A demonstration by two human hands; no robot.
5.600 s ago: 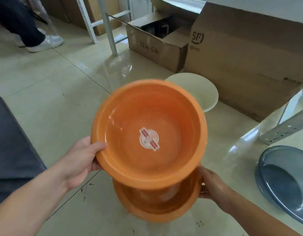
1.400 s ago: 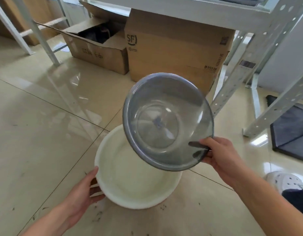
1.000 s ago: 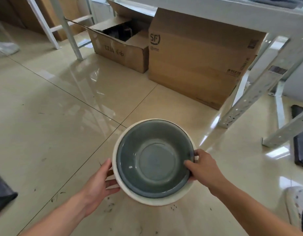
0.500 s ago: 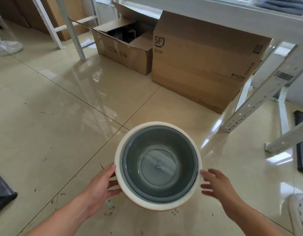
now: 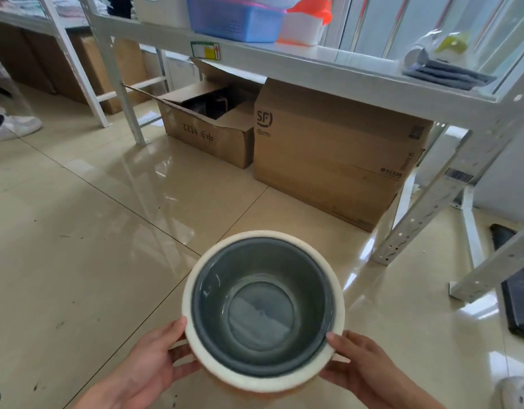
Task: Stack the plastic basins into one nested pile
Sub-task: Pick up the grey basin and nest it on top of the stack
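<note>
A translucent grey basin (image 5: 262,308) sits nested inside a white basin (image 5: 339,293), whose rim rings it all round. Both are lifted off the floor and tilted slightly toward me. My left hand (image 5: 153,367) grips the white rim at its lower left, thumb on top. On the lower right of the same rim my right hand (image 5: 359,361) holds on, thumb over the edge. A sliver of orange (image 5: 255,394) shows just under the white basin's near edge; what it belongs to is hidden.
A white metal rack (image 5: 314,63) stands ahead, with slotted legs (image 5: 417,219) at the right. Two cardboard boxes (image 5: 328,154) sit under it. A blue basket (image 5: 234,19) is on the shelf. A dark mat (image 5: 520,296) lies at right. Someone's shoe (image 5: 16,128) is at far left.
My right hand, which was off the rim half a second ago, now grips the white basin. The nested pair has risen off the floor and the view has tilted upward.
</note>
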